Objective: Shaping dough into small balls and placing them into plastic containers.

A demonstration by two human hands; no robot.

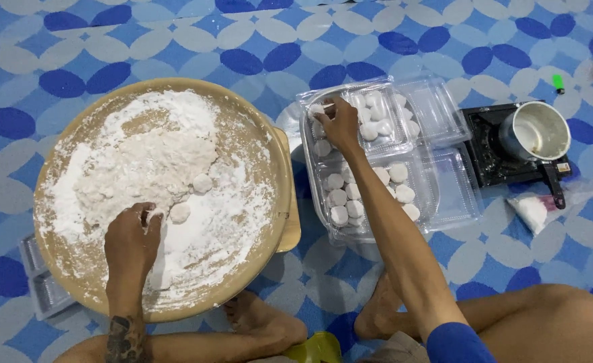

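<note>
L hand [131, 235] rests in the floured round tray [269, 144], fingers curled on a white dough ball [155, 216], w/ another ball [180, 212] just beside. R hand [341, 124] is over the clear plastic container [384, 87], fingers pinching a dough ball [317, 109]. Metal pot [535, 131] sits on a small stove [486, 158] on the patterned floor mat [175, 40].

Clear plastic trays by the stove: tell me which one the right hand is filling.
The far-left clear tray, nearest the round flour board. The right hand rests over it holding a white ball; the tray beside the stove lies empty.
</note>
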